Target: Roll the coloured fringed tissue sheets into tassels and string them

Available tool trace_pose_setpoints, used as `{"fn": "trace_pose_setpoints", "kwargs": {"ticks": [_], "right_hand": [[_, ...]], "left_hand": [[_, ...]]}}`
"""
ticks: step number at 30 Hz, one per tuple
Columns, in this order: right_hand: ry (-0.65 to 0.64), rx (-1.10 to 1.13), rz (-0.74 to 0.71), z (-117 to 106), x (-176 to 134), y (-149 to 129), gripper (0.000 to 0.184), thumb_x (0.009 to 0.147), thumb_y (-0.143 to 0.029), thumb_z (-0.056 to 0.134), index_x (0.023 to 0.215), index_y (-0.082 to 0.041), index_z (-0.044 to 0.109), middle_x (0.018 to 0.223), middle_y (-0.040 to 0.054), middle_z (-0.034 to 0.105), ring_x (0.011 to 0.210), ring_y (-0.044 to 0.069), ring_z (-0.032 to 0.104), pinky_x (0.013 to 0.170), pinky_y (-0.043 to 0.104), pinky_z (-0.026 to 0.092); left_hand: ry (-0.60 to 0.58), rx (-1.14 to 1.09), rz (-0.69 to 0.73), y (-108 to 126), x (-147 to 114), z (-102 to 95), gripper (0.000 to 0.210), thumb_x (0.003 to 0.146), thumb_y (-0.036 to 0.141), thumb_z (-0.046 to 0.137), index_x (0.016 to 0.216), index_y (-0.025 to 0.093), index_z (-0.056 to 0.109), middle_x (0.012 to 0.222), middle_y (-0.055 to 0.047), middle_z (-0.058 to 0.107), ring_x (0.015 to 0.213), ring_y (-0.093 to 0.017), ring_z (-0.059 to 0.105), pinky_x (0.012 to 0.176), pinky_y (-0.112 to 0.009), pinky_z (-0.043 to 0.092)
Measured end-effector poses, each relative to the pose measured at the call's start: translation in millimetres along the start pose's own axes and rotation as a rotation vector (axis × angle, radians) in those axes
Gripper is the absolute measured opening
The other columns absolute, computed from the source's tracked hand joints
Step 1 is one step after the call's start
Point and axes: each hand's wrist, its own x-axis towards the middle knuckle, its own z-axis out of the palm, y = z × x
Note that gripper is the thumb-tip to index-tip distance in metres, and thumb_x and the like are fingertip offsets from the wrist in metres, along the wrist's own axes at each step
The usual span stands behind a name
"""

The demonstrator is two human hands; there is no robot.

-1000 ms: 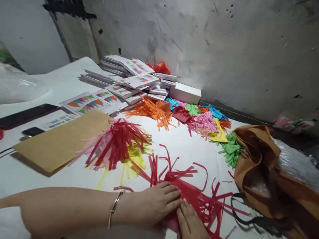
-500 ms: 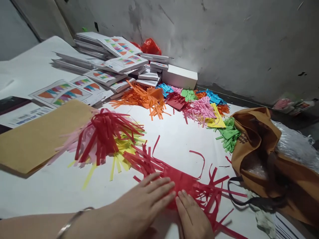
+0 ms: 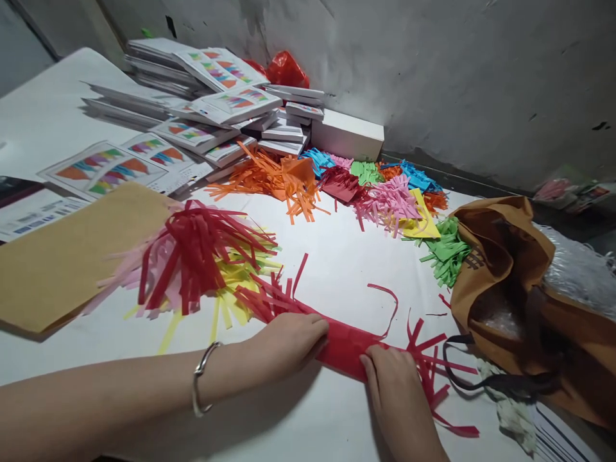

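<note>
A red sheet of tissue paper (image 3: 342, 346) with strips cut at both ends lies on the white table (image 3: 308, 282), its middle folded into a band. My left hand (image 3: 291, 343) is closed over the band's left part, fingers curled round its edge. On the right part my right hand (image 3: 394, 388) is closed with the thumb against the paper. Fringe spreads beyond both hands. Left of the band is a red tassel (image 3: 192, 247), lying over pink fringe (image 3: 156, 273) and yellow fringe (image 3: 233, 289).
A kraft paper envelope (image 3: 81, 256) lies at left. Printed packs (image 3: 235, 106) are stacked behind it, beside a white box (image 3: 347, 135). Orange (image 3: 296, 183), pink (image 3: 394, 202) and green fringed paper (image 3: 447, 253) line the back. A brown bag (image 3: 500, 256) with a dark strap stands right.
My hands, flat on the spread red paper before, have curled round it. The paper's middle has become a narrower folded band. The left hand has moved a little left and up.
</note>
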Motion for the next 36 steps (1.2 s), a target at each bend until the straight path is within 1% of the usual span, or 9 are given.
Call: {"fn": "trace_pose_setpoints", "kwargs": {"ticks": [3,8,12,15,19,22,26,30,36], "right_hand": [[-0.048,-0.135,0.019,4,17,2,0.040,0.108,-0.028,0.031,0.071,-0.026,0.048,0.053,-0.0021,0.058,0.046,0.019,0.053,0.053,0.031,0.031],[-0.192,-0.263,0.131,9,26,3,0.026,0.099,-0.023,0.055,0.074,-0.026,0.047,0.048,-0.0056,0.054,0.040,0.019,0.052,0.047,0.030,0.023],[0.046,-0.311,0.007,-2,21,1,0.011,0.097,-0.014,0.051,0.096,-0.018,0.060,0.085,0.0096,0.070,0.078,0.027,0.067,0.076,0.041,0.045],[0.123,-0.196,-0.213,-5,9,-4,0.025,0.093,-0.008,0.048,0.112,-0.014,0.063,0.108,0.0139,0.070,0.104,0.029,0.064,0.099,0.049,0.041],[0.147,-0.178,-0.329,9,-6,-10,0.035,0.088,0.000,0.040,0.106,-0.011,0.069,0.096,0.0113,0.073,0.094,0.027,0.063,0.093,0.042,0.045],[0.182,-0.206,-0.370,16,-6,-10,0.033,0.086,0.003,0.042,0.101,-0.008,0.070,0.091,0.0128,0.072,0.091,0.028,0.063,0.088,0.042,0.047],[0.198,-0.117,-0.326,9,-1,-11,0.026,0.089,0.001,0.046,0.100,-0.009,0.068,0.091,0.0124,0.069,0.088,0.026,0.063,0.084,0.041,0.050],[0.134,0.006,-0.315,3,2,-17,0.019,0.091,-0.007,0.050,0.102,-0.012,0.065,0.091,0.0101,0.067,0.085,0.022,0.061,0.080,0.037,0.050],[0.121,-0.008,-0.307,7,-2,-16,0.030,0.095,-0.002,0.038,0.100,-0.015,0.064,0.091,0.0087,0.067,0.089,0.023,0.058,0.088,0.040,0.043]], "left_hand": [[-0.068,0.065,-0.089,-1,16,-0.6,0.014,0.089,0.012,0.051,0.079,0.019,0.057,0.076,-0.004,0.069,0.059,-0.019,0.064,0.050,-0.027,0.039],[-0.105,0.083,-0.131,1,29,-0.9,0.012,0.086,0.011,0.051,0.078,0.017,0.058,0.071,-0.009,0.070,0.057,-0.025,0.067,0.048,-0.029,0.040],[-0.123,0.079,-0.150,5,31,-0.6,0.011,0.086,0.009,0.053,0.079,0.016,0.059,0.071,-0.010,0.070,0.058,-0.027,0.068,0.049,-0.030,0.041],[-0.132,0.075,-0.157,6,31,0.0,0.011,0.085,0.009,0.055,0.078,0.017,0.058,0.071,-0.009,0.070,0.060,-0.026,0.069,0.051,-0.029,0.042],[-0.147,0.088,-0.184,-1,33,-7.3,0.010,0.085,0.010,0.054,0.082,0.017,0.060,0.069,-0.007,0.069,0.056,-0.023,0.064,0.051,-0.030,0.043],[-0.093,0.149,-0.210,-6,28,-23.4,0.019,0.084,0.005,0.053,0.097,0.015,0.062,0.084,-0.010,0.072,0.071,-0.025,0.066,0.059,-0.032,0.047],[0.126,0.230,0.046,1,11,-34.8,0.022,0.086,0.013,0.061,0.107,0.017,0.063,0.119,-0.013,0.067,0.108,-0.032,0.058,0.090,-0.047,0.045],[0.118,0.213,0.327,16,-5,-12.0,0.006,0.090,0.022,0.066,0.095,0.019,0.063,0.098,-0.006,0.068,0.093,-0.025,0.057,0.095,-0.045,0.038],[0.127,0.236,0.313,8,-12,13.0,0.011,0.090,0.012,0.067,0.083,0.019,0.062,0.086,-0.002,0.066,0.080,-0.020,0.053,0.088,-0.040,0.035]]}}
